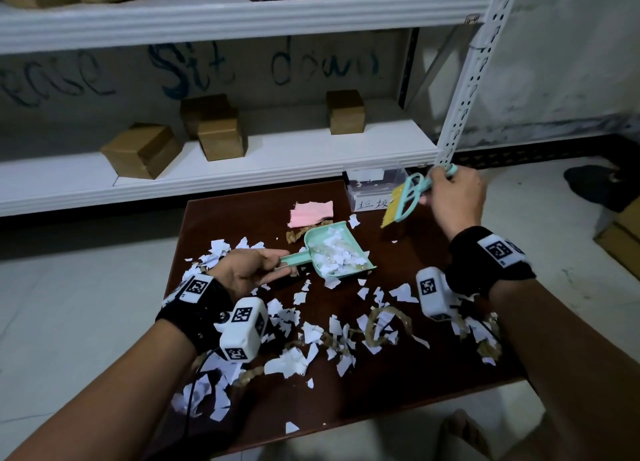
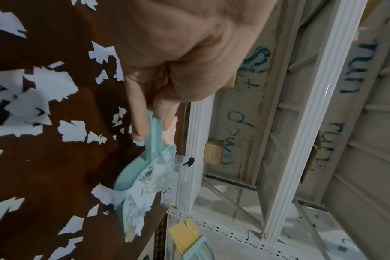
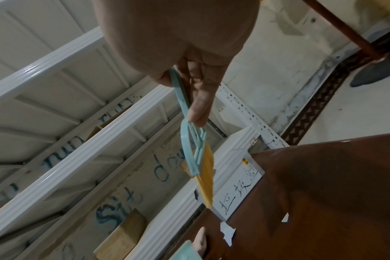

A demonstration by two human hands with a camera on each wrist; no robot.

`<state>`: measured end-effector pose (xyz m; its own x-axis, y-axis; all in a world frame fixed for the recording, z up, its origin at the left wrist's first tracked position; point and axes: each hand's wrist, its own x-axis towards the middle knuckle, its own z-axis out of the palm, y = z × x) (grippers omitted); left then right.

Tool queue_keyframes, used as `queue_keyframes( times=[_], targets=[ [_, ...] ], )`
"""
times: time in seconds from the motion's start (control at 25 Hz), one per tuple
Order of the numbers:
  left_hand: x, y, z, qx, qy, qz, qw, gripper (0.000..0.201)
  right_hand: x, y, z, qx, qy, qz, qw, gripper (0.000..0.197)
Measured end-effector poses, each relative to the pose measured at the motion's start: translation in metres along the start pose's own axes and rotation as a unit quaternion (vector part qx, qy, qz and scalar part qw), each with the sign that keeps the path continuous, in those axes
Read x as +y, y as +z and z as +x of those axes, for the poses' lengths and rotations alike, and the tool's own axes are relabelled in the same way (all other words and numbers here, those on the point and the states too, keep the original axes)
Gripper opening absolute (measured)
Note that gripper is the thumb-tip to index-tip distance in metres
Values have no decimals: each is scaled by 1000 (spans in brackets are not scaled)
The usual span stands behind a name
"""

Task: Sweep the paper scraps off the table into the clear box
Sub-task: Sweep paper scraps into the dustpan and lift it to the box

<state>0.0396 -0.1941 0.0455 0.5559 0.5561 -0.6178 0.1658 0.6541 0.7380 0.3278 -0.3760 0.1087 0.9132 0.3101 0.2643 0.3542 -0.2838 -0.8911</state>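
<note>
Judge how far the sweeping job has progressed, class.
Done: a few scraps lie in the clear box. In hand: the left hand holds a loaded dustpan; the right hand holds the brush lifted. Left: most paper scraps still cover the table.

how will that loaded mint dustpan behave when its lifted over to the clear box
The mint-green plastic dustpan probably stays stiff and light: the left hand holds it by the thin handle alone. Its torn white paper scraps lie loosely heaped, so they will likely slide or flutter out if it tilts toward its open lip.
</note>
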Motion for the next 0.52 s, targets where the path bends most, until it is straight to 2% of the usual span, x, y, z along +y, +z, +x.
queue_keyframes(
  times=[0.12, 0.24, 0.52],
  targets=[
    [13, 6, 0, 17, 31, -28, 999, 30, 4, -8, 6, -3, 25, 5, 1000, 31],
    [34, 23, 3, 4, 41, -42, 998, 35, 9, -15, 9, 6, 30, -11, 999, 35],
    [83, 94, 31, -40, 20, -43, 998, 32, 23, -27, 28, 19, 58, 5, 998, 32]
  ],
)
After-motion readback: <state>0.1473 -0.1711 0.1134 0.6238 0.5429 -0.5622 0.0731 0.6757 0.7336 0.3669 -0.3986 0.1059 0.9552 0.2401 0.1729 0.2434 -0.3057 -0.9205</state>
